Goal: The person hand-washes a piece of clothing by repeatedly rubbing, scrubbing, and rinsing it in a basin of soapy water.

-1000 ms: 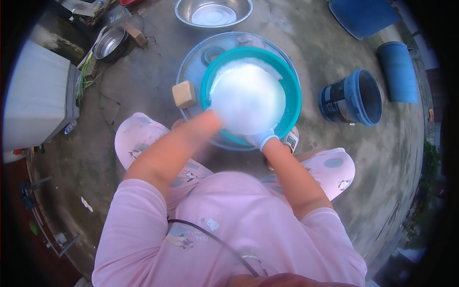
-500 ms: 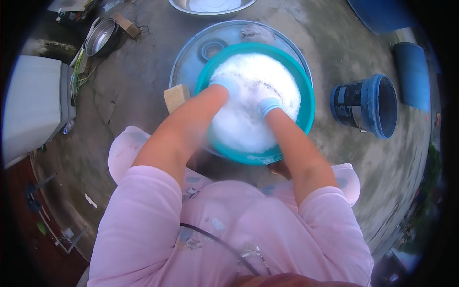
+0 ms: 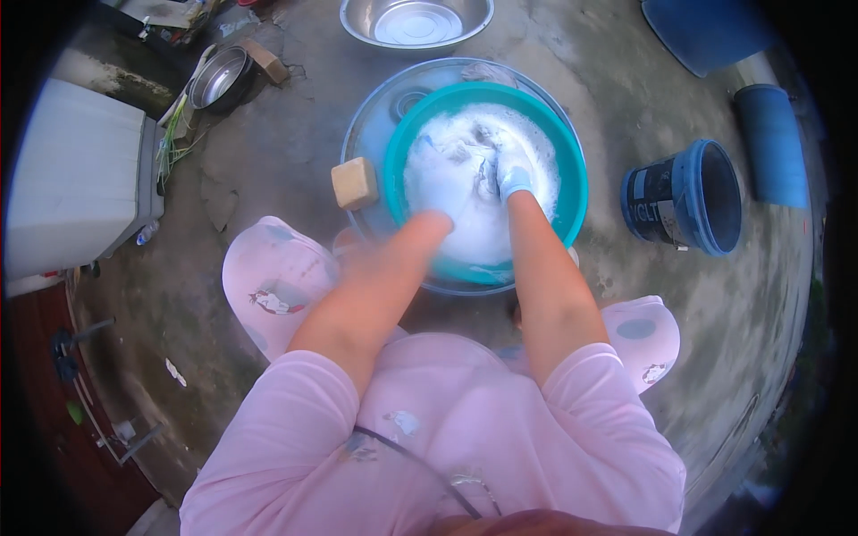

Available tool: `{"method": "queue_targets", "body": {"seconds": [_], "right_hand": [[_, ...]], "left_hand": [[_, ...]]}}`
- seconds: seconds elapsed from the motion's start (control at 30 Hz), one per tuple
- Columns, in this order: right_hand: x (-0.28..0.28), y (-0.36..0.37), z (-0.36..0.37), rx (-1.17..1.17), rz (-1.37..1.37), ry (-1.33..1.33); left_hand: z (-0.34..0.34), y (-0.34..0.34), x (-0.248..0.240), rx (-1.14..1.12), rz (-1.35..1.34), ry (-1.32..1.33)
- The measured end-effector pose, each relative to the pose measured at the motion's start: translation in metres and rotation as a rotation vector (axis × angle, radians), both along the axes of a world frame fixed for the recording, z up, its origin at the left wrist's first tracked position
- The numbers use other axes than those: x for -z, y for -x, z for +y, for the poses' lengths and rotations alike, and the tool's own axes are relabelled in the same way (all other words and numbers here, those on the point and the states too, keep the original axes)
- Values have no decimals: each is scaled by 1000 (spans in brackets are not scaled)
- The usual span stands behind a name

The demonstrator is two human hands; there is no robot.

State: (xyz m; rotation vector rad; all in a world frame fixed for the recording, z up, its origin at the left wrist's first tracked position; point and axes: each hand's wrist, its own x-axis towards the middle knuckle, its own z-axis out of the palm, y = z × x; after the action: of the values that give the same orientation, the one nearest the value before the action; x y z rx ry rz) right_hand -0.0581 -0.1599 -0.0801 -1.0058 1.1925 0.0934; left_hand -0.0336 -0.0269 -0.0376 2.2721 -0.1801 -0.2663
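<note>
A teal plastic basin (image 3: 578,192) full of white suds (image 3: 478,234) stands before my knees, with both of my hands in it. My left hand (image 3: 437,193) is at the near left of the suds, smeared by motion, its fingers lost in white foam. On my right hand (image 3: 513,176) there is a pale blue glove. It reaches into the foam at the right of the middle, fingers hidden. Between the hands a greyish, wet, cloth-like shape (image 3: 485,177) breaks the foam; whether either hand grips it cannot be told.
Under the basin lies a wide, shallow metal tray (image 3: 362,134). A tan block (image 3: 355,183) rests at its left edge. Farther off is a silver metal bowl (image 3: 416,22). A blue bucket (image 3: 684,196) lies tipped on the concrete at right. A dark pan (image 3: 220,79) sits far left.
My left hand has drawn back toward me across the suds. More of the greyish shape shows through the foam. My right hand remains in the basin, and the whole view has shifted slightly.
</note>
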Motion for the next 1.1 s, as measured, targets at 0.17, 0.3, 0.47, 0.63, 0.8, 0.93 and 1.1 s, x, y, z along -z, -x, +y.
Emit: {"method": "queue_targets", "body": {"seconds": [0.17,0.3,0.47,0.63,0.8,0.93,1.1], "right_hand": [[22,29,17,155,-452,-182],[-41,71,45,141,-427,86],[-115,74,36,-567,-13,981],[17,71,-15,-765,22,937],[-90,69,79,-1395,332,1267],[-53,58,76,-1717,636,1337],[-11,28,32,-1419,446,1370]], "left_hand": [[3,-7,21,-218,173,155],[24,-33,36,676,-95,-82],[35,-13,10,980,-299,-119],[28,20,-18,1059,-293,-323],[47,18,-28,742,-166,-698],[19,23,-8,898,6,-817],[-9,1,24,683,47,-618]]}}
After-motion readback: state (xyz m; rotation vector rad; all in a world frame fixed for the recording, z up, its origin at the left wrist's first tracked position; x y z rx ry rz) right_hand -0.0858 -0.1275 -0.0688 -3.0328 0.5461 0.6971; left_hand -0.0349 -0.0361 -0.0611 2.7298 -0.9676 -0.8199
